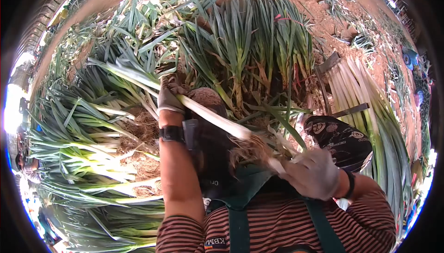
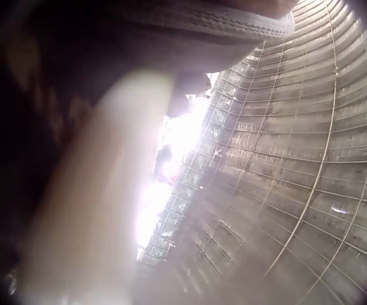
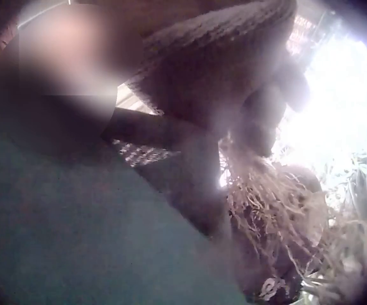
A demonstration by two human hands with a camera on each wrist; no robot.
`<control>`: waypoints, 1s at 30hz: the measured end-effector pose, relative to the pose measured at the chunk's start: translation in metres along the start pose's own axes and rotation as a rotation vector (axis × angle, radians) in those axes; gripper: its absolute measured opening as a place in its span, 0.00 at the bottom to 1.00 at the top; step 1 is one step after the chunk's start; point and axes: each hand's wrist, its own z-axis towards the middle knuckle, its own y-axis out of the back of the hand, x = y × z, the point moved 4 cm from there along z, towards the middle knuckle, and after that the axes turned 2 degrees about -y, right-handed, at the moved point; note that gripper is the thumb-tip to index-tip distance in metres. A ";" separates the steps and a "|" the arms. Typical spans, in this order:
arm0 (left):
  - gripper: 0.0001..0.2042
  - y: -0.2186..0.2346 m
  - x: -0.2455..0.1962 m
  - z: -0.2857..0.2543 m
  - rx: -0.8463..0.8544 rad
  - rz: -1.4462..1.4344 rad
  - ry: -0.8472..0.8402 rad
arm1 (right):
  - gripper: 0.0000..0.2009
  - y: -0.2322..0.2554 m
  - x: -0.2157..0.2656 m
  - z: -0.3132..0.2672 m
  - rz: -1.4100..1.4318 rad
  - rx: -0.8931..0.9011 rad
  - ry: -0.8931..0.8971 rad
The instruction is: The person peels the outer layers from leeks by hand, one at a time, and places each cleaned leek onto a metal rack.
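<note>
Your left hand point(image 1: 170, 98), forearm reaching toward twelve o'clock, grips the leek point(image 1: 212, 118), slanting from ten o'clock toward four; your right hand point(image 1: 314, 174), at four, angles toward its roots point(image 1: 252, 150), its grip unclear.

We see the gloved right hand point(image 3: 215, 73) across the upper middle, its fingers bent down at a tangle of pale roots point(image 3: 269, 213) right of centre. Dull green cloth point(image 3: 75, 222) fills our lower left; glare whitens the upper right.
</note>
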 end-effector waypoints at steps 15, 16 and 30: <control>0.08 -0.030 -0.016 -0.060 -0.055 0.160 -0.320 | 0.25 -0.018 -0.031 0.041 0.007 -0.498 -0.116; 0.07 -0.030 -0.023 -0.063 -0.046 0.170 -0.329 | 0.25 -0.040 -0.032 0.047 0.053 -0.384 -0.158; 0.10 0.000 0.004 -0.041 0.274 -0.365 0.031 | 0.06 -0.077 -0.037 0.067 0.203 -0.428 -0.165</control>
